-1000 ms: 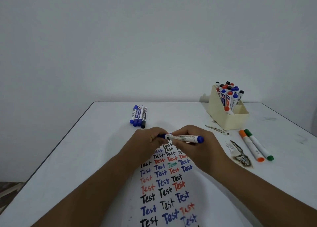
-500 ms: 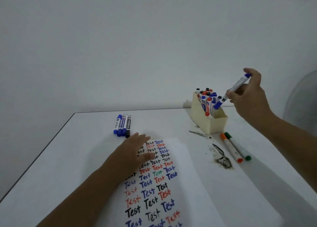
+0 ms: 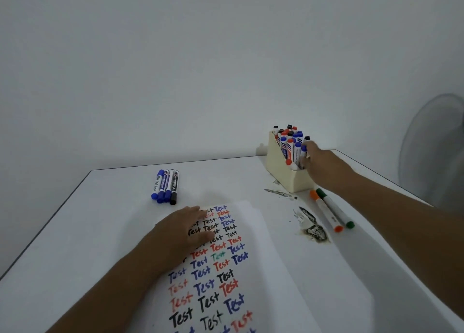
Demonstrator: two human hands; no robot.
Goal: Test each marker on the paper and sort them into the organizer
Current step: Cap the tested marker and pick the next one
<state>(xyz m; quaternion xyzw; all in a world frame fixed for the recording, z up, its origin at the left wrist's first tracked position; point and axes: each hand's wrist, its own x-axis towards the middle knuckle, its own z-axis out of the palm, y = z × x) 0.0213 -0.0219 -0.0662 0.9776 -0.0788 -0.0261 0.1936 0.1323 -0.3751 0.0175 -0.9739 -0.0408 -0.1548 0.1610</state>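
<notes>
Nearest, the left hand (image 3: pixel 187 228) rests flat, fingers straight, on the paper (image 3: pixel 251 270) covered in "Test" words. Beyond lie four loose markers (image 3: pixel 165 187) on the desk (image 3: pixel 75 232). Farthest, the right hand (image 3: pixel 317 161) reaches into the crowded organizer (image 3: pixel 283 179) — its grip is hidden, so I cannot tell. Pushing there could tip the organizer — or jostle a marker out.

One head-worn view looks forward and down from the near edge of the table (image 3: pixel 75 232), close above it, facing the far wall (image 3: pixel 175 68).
</notes>
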